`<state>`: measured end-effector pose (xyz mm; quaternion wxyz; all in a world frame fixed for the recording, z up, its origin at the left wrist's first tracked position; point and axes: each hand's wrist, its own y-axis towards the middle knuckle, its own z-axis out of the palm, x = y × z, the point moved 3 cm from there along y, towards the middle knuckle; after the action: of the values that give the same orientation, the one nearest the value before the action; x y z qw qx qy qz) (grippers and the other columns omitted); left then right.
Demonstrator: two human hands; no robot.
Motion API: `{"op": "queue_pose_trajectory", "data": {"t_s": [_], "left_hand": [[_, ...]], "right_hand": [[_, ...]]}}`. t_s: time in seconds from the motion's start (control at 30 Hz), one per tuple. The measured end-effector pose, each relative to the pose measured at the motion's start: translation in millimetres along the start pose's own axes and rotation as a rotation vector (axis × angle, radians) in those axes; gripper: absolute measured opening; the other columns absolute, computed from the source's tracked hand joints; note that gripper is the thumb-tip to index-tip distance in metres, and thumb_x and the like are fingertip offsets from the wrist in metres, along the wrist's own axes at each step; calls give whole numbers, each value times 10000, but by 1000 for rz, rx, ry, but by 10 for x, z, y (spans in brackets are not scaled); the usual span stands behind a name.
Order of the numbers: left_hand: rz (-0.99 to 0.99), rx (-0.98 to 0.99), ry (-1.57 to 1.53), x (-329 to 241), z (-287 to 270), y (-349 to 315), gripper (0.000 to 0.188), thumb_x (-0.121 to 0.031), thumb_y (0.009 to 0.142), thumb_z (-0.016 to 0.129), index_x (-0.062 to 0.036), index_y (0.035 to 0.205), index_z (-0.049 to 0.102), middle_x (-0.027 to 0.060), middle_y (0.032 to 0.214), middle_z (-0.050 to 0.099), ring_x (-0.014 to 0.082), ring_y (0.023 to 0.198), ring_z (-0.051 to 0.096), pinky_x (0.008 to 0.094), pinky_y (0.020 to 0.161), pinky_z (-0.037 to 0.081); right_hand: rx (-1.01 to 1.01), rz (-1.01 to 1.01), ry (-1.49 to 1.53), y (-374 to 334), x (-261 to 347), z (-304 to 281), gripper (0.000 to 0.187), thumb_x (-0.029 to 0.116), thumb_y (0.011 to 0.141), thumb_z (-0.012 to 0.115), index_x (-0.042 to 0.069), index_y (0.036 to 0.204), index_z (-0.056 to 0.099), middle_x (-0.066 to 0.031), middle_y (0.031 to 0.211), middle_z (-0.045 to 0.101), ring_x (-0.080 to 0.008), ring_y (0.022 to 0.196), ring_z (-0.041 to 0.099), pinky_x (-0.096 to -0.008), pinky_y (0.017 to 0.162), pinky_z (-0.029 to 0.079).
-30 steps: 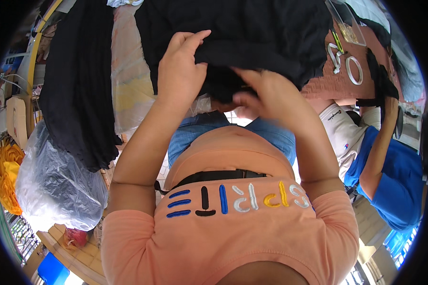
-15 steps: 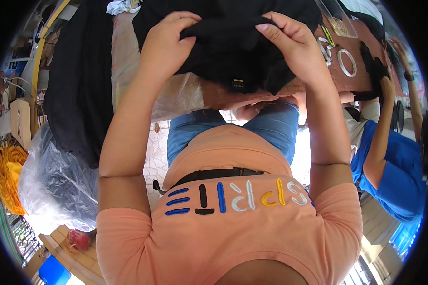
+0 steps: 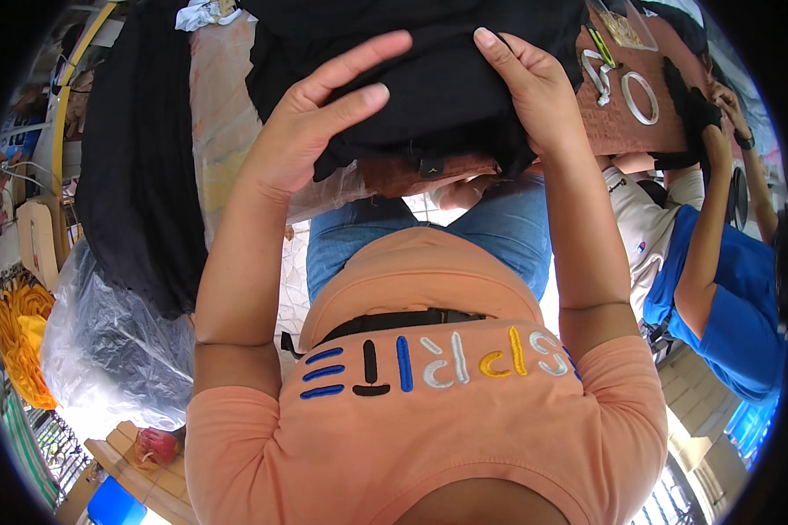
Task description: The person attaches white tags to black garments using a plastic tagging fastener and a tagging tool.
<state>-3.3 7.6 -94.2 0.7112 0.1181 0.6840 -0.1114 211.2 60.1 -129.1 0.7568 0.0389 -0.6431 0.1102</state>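
Note:
A folded black garment lies across the near edge of the table, with a small dark label at its lower edge. Over its left part my left hand is open, forefinger and thumb spread apart above the cloth. My right hand rests at the garment's right side, its thumb stretched out over the fabric and apart from the forefinger. The tips of its other fingers are hidden. Between my two hands the cloth lies fairly smooth.
Right on the brown table cover are a white tape roll, a yellow-green cutter, a white strip and a clear tray. A person in blue handles dark cloth beyond. More black cloth and clear plastic hang left.
Both hands have loosened from the raised, pinched cloth. My left fingers have spread apart. The garment now lies flatter, its label lower edge shifted slightly left and down.

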Motion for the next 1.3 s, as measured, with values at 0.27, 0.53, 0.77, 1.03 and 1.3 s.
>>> {"op": "queue_pose_trajectory", "data": {"t_s": [0.27, 0.53, 0.77, 1.03, 1.3], "left_hand": [[-182, -96, -16, 212, -60, 62, 276, -129, 878, 628, -49, 1140, 663, 57, 1145, 657, 105, 1070, 576, 237, 986, 376], [-155, -201, 1, 292, -36, 92, 301, -96, 843, 682, -29, 1136, 658, 53, 1110, 661, 92, 1022, 585, 224, 934, 419], [-129, -247, 11, 212, 16, 98, 279, -79, 837, 686, -17, 1109, 667, 66, 1096, 665, 94, 1009, 592, 226, 933, 426], [-104, -313, 58, 207, -6, 75, 224, -89, 812, 718, -23, 1025, 703, 55, 1006, 689, 89, 925, 615, 224, 876, 461], [-121, -277, 4, 165, 64, 56, 226, -87, 817, 716, -15, 1030, 692, 60, 1028, 682, 95, 950, 610, 231, 895, 453]], "right_hand": [[-196, -367, -659, 246, 15, 31, 199, 224, 849, 700, 35, 905, 669, 23, 778, 643, -54, 687, 557, -188, 630, 429], [-43, -525, -860, -336, -19, 421, 175, 183, 739, 743, 70, 858, 682, -61, 799, 624, -264, 756, 611, -340, 668, 494], [-41, -606, -801, -284, -42, 374, 101, 133, 768, 704, 83, 852, 680, -47, 809, 630, -254, 759, 600, -344, 666, 482], [-91, -808, -1006, -382, 221, 302, 59, 106, 783, 684, 76, 820, 649, -45, 906, 642, -253, 836, 601, -354, 778, 452], [-136, -806, -781, -379, 284, 279, 83, 31, 849, 642, 16, 925, 611, -106, 1003, 653, -187, 906, 626, -270, 786, 473]]}}
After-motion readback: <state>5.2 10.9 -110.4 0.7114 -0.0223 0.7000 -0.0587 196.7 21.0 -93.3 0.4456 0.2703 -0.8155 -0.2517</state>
